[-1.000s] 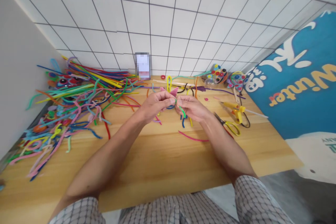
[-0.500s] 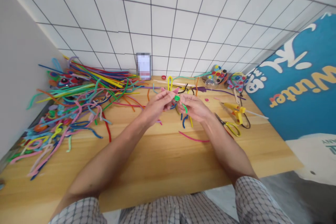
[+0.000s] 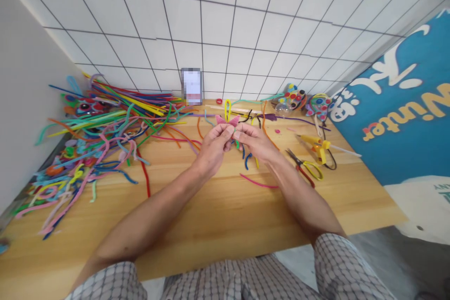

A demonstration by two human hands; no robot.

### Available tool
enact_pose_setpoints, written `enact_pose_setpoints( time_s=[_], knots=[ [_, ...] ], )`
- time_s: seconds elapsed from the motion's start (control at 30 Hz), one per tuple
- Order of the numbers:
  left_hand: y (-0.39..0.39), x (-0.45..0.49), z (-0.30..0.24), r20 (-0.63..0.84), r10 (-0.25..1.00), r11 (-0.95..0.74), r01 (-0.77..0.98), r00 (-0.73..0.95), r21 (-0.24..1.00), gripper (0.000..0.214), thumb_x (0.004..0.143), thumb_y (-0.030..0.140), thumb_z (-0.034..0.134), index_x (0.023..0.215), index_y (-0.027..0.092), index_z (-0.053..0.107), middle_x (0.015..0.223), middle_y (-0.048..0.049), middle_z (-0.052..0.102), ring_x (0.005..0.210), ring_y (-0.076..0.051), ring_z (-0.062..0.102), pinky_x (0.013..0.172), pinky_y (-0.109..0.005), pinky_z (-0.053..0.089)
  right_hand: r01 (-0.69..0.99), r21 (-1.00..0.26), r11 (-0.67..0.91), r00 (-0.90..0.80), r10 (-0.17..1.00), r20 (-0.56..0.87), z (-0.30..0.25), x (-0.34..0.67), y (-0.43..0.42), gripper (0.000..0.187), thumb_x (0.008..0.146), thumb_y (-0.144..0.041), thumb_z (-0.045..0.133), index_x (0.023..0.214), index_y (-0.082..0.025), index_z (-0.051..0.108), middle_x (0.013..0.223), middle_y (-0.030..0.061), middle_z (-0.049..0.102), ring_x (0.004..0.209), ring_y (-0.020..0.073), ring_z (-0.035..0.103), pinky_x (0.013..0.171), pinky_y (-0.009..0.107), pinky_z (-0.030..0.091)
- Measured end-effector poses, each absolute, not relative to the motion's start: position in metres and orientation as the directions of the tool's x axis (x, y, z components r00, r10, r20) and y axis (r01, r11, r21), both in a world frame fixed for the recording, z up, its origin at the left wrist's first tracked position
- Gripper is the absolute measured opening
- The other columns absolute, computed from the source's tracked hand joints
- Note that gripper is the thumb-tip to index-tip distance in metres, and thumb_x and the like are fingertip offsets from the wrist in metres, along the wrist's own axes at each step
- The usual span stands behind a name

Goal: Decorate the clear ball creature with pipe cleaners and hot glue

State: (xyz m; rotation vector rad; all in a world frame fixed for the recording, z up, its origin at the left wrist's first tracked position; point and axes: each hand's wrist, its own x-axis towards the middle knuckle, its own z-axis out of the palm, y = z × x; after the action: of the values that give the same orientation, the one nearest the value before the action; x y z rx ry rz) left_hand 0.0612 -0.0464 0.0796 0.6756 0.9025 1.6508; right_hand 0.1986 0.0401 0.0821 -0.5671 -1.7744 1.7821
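My left hand [image 3: 215, 144] and my right hand [image 3: 256, 141] meet over the middle of the table, fingertips pinched together. Between them is a green pipe cleaner [image 3: 236, 144], mostly hidden by the fingers; both hands grip it. Just beyond the fingertips show pink pointed pieces [image 3: 233, 120], with a yellow pipe cleaner loop [image 3: 228, 109] standing above them. What these pieces are fixed to is covered by my hands. Short blue pipe cleaner pieces [image 3: 247, 161] lie below my right hand.
Heaps of coloured pipe cleaners [image 3: 123, 103] cover the left side. On the right are scissors [image 3: 305, 167], a yellow glue gun [image 3: 318, 146] and decorated craft figures [image 3: 294, 97]. A phone [image 3: 191, 86] leans on the tiled wall. A pink pipe cleaner [image 3: 258, 182] lies in front.
The green pipe cleaner's coiled end, seen between the fingertips before, is now mostly covered. My hands have drawn closer together, and more of the pink pieces shows.
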Motion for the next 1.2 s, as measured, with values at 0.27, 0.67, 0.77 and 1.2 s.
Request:
enact_pose_setpoints(
  time_s=[0.27, 0.67, 0.77, 1.2],
  knots=[
    [-0.04, 0.034, 0.088, 0.066, 0.996, -0.082, -0.327, -0.061, 0.941, 0.042, 0.076, 0.051, 0.095, 0.084, 0.017, 0.073, 0.07, 0.0016, 0.059, 0.058, -0.009, 0.045, 0.055, -0.022, 0.035, -0.047, -0.995, -0.088, -0.78, 0.625, -0.019, 0.092, 0.208, 0.045, 0.049, 0.075, -0.061, 0.092, 0.074, -0.02, 0.065, 0.07, -0.0031, 0.056, 0.065, 0.0123, 0.048, 0.061, 0.026, 0.039],
    [-0.049, 0.06, 0.084, 0.039, 0.962, -0.163, -0.455, -0.269, 0.875, 0.04, 0.081, 0.046, 0.092, 0.077, 0.018, 0.064, 0.062, 0.0055, 0.049, 0.054, -0.008, 0.038, 0.053, -0.021, 0.03, -0.042, -0.99, 0.134, -0.742, 0.66, 0.121, 0.088, 0.199, 0.031, 0.05, 0.088, -0.068, 0.081, 0.08, -0.021, 0.065, 0.075, -0.0011, 0.064, 0.071, 0.0146, 0.057, 0.068, 0.028, 0.043],
    [-0.05, 0.066, 0.084, -0.051, 0.963, -0.12, -0.589, -0.265, 0.799, 0.04, 0.085, 0.046, 0.089, 0.078, 0.018, 0.061, 0.062, 0.0054, 0.05, 0.054, -0.008, 0.044, 0.054, -0.02, 0.035, -0.11, -0.989, 0.099, -0.731, 0.666, 0.148, 0.085, 0.194, 0.027, 0.051, 0.086, -0.069, 0.082, 0.079, -0.022, 0.064, 0.075, -0.0003, 0.067, 0.07, 0.0151, 0.06, 0.068, 0.029, 0.045],
    [-0.04, 0.032, 0.089, 0.147, 0.985, -0.165, -0.241, -0.089, 0.956, 0.047, 0.072, 0.055, 0.096, 0.077, 0.017, 0.069, 0.064, 0.0033, 0.054, 0.055, -0.008, 0.04, 0.052, -0.023, 0.03, -0.021, -1.0, 0.002, -0.784, 0.621, 0.018, 0.096, 0.208, 0.038, 0.052, 0.081, -0.067, 0.087, 0.075, -0.021, 0.063, 0.07, -0.003, 0.057, 0.063, 0.0119, 0.049, 0.058, 0.025, 0.04]
  ],
)
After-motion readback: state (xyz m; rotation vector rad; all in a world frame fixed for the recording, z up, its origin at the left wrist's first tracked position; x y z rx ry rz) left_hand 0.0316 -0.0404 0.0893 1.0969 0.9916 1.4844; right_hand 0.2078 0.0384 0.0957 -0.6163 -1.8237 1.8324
